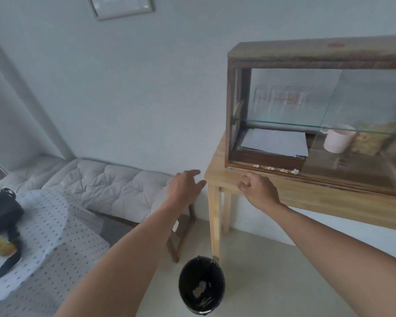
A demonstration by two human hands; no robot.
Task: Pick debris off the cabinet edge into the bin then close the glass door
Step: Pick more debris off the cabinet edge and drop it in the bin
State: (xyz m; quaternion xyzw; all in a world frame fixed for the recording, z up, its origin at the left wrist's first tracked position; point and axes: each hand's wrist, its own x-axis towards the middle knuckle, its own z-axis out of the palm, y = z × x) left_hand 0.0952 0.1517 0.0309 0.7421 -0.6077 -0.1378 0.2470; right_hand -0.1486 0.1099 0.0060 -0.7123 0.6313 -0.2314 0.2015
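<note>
A wood-framed glass cabinet (238, 106) stands on a light wooden table (217, 172). Several small whitish debris bits (284, 170) lie along its bottom front edge. The sliding glass door (364, 124) sits to the right, leaving the left half uncovered. A black bin (201, 287) with some pale scraps inside stands on the floor by the table leg. My right hand (258, 189) hovers just below the debris, fingers curled and holding nothing. My left hand (185, 184) floats open near the table's left corner.
Inside the cabinet are stacked papers (277, 143), a pale pink cup (336, 139) and a glass shelf. A cushioned bench (105, 181) runs along the wall at left. A dotted cloth (50, 227) with a black bag (0, 209) lies at the near left.
</note>
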